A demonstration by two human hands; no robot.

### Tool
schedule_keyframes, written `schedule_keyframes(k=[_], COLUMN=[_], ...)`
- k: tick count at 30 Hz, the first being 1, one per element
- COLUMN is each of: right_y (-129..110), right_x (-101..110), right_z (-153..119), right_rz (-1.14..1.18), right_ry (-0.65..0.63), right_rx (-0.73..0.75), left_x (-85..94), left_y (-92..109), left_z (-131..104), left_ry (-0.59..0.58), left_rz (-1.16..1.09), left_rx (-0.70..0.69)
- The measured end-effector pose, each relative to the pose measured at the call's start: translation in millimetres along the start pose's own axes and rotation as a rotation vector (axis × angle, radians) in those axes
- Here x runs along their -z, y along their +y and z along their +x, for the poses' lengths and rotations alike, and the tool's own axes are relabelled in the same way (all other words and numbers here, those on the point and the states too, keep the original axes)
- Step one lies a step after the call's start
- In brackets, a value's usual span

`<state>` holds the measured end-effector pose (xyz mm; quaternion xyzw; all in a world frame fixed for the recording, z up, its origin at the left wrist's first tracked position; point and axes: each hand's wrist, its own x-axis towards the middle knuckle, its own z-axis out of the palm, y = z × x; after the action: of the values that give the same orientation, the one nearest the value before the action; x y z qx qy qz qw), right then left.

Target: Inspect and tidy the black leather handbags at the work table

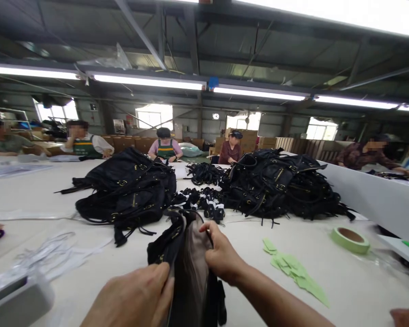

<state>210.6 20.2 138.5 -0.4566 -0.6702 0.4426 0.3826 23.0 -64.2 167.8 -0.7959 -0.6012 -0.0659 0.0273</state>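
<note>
Holding: both hands grip one black bag (187, 254) at the near edge of the surface (327, 272), its grey-brown lining showing between them.
Left hand (136, 297): low in view, knuckles up, fingers curled; its grip is closed on the bag's left edge, thumb and fingers pinching the fabric.
Right hand (221, 256): forearm enters from lower right, wrist bent, fingers folded over the bag's right rim; grip closed on it.
Bag position: upright between the hands, mouth spread open, base out of view.
Left pile (129, 190): black bags heaped beyond the held one.
Right pile (279, 184): larger heap, well apart from the hands.
Tape roll (350, 239): flat, to the right.
Green paper pieces (293, 270): scattered just right of the right forearm.
People: seated at the far side.
</note>
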Motion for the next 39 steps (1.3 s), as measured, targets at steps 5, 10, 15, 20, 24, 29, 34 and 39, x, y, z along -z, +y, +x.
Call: schedule_keyframes(k=[5,10,15,20,24,29,34,39], right_y=[-47,-86,-72,-8,21,16,21,39], right_x=[29,50,47,30,20,-14,-53,-56], right_z=[8,10,17,11,5,-21,-37,-34], right_rz=[-0.314,-0.495,-1.062,-1.334,-1.232,-1.102,-1.103,-0.829], right_ry=[-0.283,-0.590,-0.419,-0.275,-0.237,-0.265,-0.322,-0.351], right_rx=[0.392,0.549,0.665,0.808,0.754,0.726,0.281,0.197], left_x=[42.8,47.4,-12.0,-66.1,-84.1,-84.2,-87.0,-98.3], left_y=[-44,-33,-22,-27,-23,-13,-16,-27], left_z=[4,35,39,30,30,30,31,34], left_ry=[0.687,0.395,-0.088,-0.089,-0.187,-0.055,0.046,0.020], left_rz=[0.335,0.127,-0.558,-1.173,-1.402,-1.450,-1.275,-1.012], left_rx=[-0.182,-0.248,0.066,0.258,0.449,0.477,0.584,0.511])
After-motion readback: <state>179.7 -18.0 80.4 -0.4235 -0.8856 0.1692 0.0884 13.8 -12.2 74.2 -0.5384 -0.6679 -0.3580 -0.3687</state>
